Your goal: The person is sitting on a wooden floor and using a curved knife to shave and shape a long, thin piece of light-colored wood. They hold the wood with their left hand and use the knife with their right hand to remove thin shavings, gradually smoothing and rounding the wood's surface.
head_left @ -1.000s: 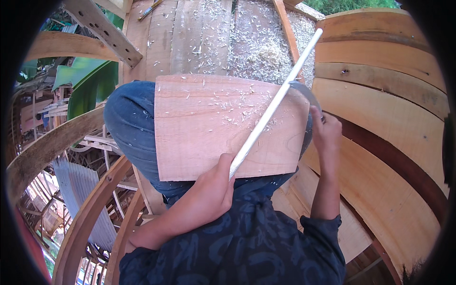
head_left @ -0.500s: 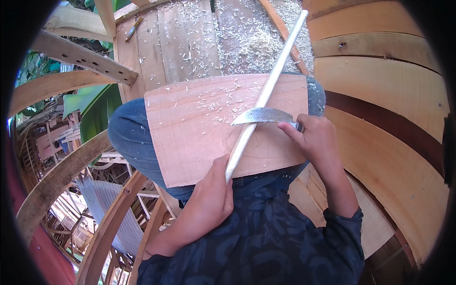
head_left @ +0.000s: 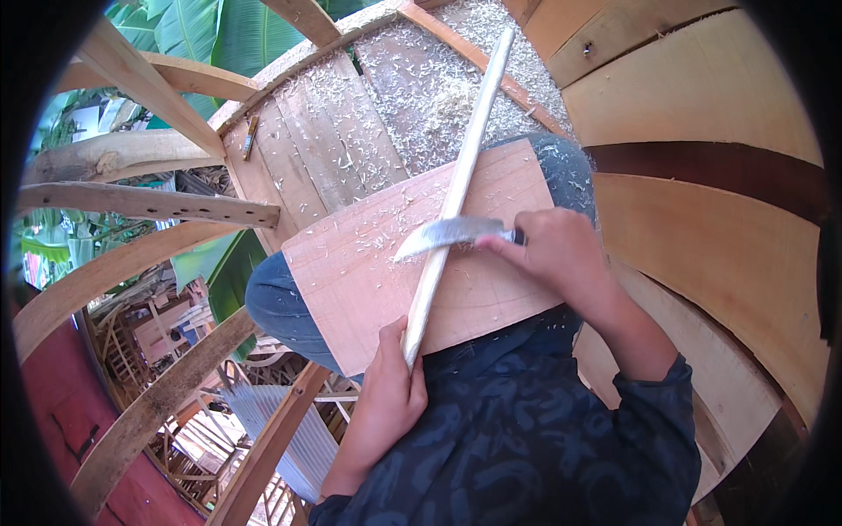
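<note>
I see my left hand (head_left: 390, 394) clenched round the near end of the pale stick (head_left: 456, 188), lying across the board (head_left: 351, 280) on my lap; my right hand (head_left: 548, 250) grips the knife (head_left: 443, 235), blade on the stick.

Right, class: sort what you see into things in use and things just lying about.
In use: stick, held by the left hand; knife in the right hand; board on the lap.
Lying about: wood shavings; small tool on the planks.
</note>
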The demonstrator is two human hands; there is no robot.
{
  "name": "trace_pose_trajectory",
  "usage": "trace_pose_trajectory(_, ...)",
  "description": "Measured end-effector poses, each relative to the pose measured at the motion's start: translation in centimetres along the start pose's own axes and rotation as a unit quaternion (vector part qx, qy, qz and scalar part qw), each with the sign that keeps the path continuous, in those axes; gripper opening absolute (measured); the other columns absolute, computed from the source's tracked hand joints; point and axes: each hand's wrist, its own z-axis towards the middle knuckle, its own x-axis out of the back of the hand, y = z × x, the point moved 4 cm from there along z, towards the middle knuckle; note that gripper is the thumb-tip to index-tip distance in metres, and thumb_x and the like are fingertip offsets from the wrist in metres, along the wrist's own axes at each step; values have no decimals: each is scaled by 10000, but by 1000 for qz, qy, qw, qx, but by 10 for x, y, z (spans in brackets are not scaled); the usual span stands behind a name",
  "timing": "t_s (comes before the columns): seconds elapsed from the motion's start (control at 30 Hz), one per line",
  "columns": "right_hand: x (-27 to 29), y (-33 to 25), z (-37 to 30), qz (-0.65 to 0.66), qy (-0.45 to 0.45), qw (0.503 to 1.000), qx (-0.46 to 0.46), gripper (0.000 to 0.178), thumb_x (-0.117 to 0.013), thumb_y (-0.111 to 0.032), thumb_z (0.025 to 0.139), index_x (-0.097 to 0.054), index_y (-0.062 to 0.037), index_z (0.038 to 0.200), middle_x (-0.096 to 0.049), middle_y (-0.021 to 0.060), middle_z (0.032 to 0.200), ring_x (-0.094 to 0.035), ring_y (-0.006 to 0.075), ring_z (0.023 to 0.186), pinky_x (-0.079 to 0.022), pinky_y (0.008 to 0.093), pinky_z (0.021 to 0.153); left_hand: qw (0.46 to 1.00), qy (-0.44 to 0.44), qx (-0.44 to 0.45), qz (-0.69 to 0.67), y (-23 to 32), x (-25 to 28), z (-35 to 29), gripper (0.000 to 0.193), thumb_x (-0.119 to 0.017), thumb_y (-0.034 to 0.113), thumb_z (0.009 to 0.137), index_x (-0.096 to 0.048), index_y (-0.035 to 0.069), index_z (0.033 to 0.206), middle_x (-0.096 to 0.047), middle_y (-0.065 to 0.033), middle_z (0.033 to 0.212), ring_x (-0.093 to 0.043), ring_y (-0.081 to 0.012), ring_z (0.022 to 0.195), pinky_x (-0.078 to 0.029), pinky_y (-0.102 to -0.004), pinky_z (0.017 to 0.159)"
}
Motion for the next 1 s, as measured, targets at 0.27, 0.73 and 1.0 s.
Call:
trace_pose_trajectory(0.27, 24, 35, 23, -4, 37, 998, -56, 772, -499, -712, 843, -687, 14, 658, -629, 197, 607, -664, 336, 596, -532, 419, 560, 999, 10, 27, 40, -2, 3, -6, 431, -501, -25, 895, -337, -26, 1294, -557, -348, 1015, -582, -519, 971, -465, -497, 823)
trace_pose_trajectory(0.73, 16, 4, 13, -2, -28, 999, 37, 697, -521, -688, 843, -707, -38, 675, -639, 148, 593, -672, 304, 570, -533, 400, 533, 990, -91, 45, -100, -43, 15, -11, 348, -509, -53, 892, -350, 0, 1197, -528, -101, 878, -536, -176, 783, -460, -314, 715)
trace_pose_trajectory(1.0, 27, 45, 60, -13, 88, 995, -45, 703, -503, -681, 861, -709, -31, 687, -650, 145, 608, -661, 288, 539, -536, 378, 528, 974, -121, 95, -168, -45, 18, -16, 315, -519, -46, 911, -354, 18, 1172, -531, -74, 965, -519, -123, 845, -459, -271, 730)
